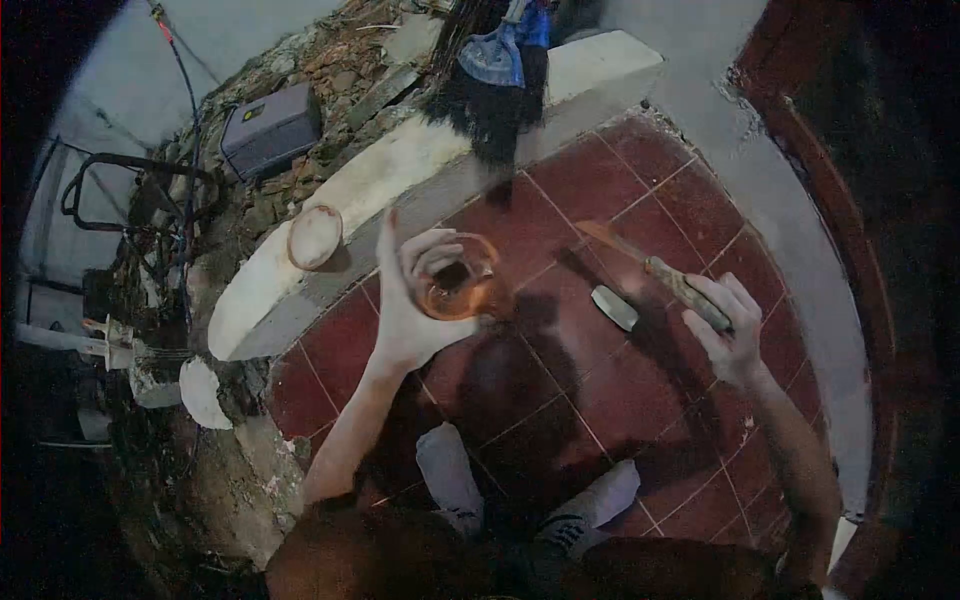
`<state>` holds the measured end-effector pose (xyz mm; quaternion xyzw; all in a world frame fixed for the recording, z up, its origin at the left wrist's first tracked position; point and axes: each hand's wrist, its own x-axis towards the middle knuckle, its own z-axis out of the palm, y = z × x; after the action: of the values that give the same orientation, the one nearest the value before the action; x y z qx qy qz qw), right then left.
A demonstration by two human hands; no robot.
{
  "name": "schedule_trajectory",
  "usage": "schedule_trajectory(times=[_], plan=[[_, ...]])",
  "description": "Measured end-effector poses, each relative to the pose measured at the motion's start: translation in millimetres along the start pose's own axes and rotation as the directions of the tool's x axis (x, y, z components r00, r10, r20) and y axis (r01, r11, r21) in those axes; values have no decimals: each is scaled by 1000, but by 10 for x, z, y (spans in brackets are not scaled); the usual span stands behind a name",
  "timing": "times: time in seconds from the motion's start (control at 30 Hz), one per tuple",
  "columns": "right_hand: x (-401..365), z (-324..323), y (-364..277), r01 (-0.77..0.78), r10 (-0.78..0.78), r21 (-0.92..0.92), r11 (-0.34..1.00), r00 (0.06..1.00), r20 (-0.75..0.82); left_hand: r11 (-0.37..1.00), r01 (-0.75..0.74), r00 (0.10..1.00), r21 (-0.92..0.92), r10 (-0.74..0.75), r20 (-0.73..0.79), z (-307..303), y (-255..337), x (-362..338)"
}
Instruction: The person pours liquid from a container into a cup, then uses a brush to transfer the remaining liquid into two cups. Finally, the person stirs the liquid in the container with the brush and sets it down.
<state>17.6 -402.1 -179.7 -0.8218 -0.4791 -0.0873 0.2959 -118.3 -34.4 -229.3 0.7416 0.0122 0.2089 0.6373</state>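
My left hand (pixel 410 305) is curled round an orange-brown, round, cup-like vessel (pixel 468 303) with a dark spot inside. Several of its fingers bend over the rim, while one digit sticks up away from it. Off to the right, my right hand (pixel 733 325) is closed on the patterned handle of a knife (pixel 685 287). The blade points up and left, away from me. Below the blade, a small pale block (pixel 613 309) with a dark side lies on the red tiles. A round, pale dish or lid with a brown rim (pixel 315 238) rests on the white ledge, left of the vessel.
Red floor tiles (pixel 560 400) spread below, with my feet in white socks (pixel 450 470) on them. A curved white ledge (pixel 420 160) borders the tiles. Beyond it are rubble, a grey box (pixel 271 130) and a dark metal frame (pixel 95 200). A dark bristly bundle (pixel 492 125) hangs over the ledge.
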Motion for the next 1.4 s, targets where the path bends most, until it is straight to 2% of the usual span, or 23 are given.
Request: schedule_trajectory(times=[0.07, 0.1, 0.17, 0.2, 0.27, 0.3, 0.4, 0.47, 0.53, 0.57, 0.63, 0.67, 0.7, 0.8, 0.83, 0.87, 0.93, 1.0, 1.07, 1.23, 1.3, 1.33, 1.4], plan=[[116, 106, -126, -214, 219, 210, 954, 976, 0, 996, -29, 996, -85, 22, -87, -113, 57, -69], [208, 192, -217, -206, 211, 215, 955, 977, 0, 998, -46, 990, -41, 40, -132, -178, 133, -97], [447, 367, -401, -316, 377, 518, 795, 926, -14, 988, -13, 969, 151, 50, -243, -405, 130, -257], [548, 432, -464, -308, 366, 523, 795, 931, -8, 987, -11, 966, 157, 51, -254, -434, 159, -319], [744, 539, -528, -472, 542, 780, 412, 815, 207, 962, 33, 960, 270, 44, -275, -490, 221, -435], [801, 613, -495, -525, 571, 802, 285, 765, 298, 960, 39, 957, 278, 44, -287, -508, 207, -506], [889, 838, -502, -567, 521, 778, 271, 766, 377, 951, 70, 935, 300, 43, -353, -605, 144, -771], [885, 1033, -442, -546, 454, 777, 315, 805, 382, 947, 69, 947, 313, 37, -320, -648, 199, -922], [908, 1180, -467, -575, 448, 743, 342, 795, 409, 889, 85, 932, 450, 89, -352, -709, 245, -1086], [932, 1270, -496, -562, 393, 751, 348, 814, 427, 869, 128, 936, 479, 54, -348, -729, 299, -1167], [948, 1432, -529, -605, 431, 729, 320, 778, 457, 833, 188, 925, 520, 28, -379, -768, 340, -1328], [976, 1512, -534, -595, 392, 735, 326, 792, 467, 868, 214, 922, 447, -28, -387, -789, 278, -1420], [1013, 1588, -530, -596, 361, 707, 382, 800, 479, 899, 234, 920, 370, -81, -384, -826, 226, -1498], [1141, 1758, -531, -592, 317, 634, 498, 805, 502, 829, 338, 912, 446, -172, -372, -902, 238, -1638], [1150, 1860, -399, -544, 314, 594, 593, 835, 451, 789, 436, 879, 433, -269, -394, -886, 358, -1665], [1225, 1914, -404, -491, 304, 547, 678, 864, 401, 784, 442, 871, 436, -260, -416, -902, 384, -1674], [1327, 1913, -509, -466, 268, 590, 659, 879, 394, 720, 445, 884, 533, -255, -393, -964, 444, -1747], [1406, 1913, -674, -445, 247, 630, 637, 891, 380, 742, 425, 887, 518, -227, -401, -1046, 518, -1818], [1438, 1926, -759, -220, 129, 329, 918, 952, 277, 700, 478, 866, 530, -275, -418, -1089, 597, -1861], [1609, 2026, -766, -237, 167, 301, 924, 957, 239, 737, 438, 877, 515, -224, -425, -1103, 569, -1977], [1656, 2007, -899, -7, 13, 193, 981, 1000, -28, 745, 409, 885, 527, -183, -428, -1112, 567, -1958], [1661, 1958, -997, -5, 11, 196, 981, 1000, -29, 756, 428, 877, 495, -214, -431, -1103, 591, -1932], [1632, 1830, -1257, 125, -169, 319, 939, 979, 113, 763, 449, 867, 464, -246, -434, -1058, 635, -1849]])
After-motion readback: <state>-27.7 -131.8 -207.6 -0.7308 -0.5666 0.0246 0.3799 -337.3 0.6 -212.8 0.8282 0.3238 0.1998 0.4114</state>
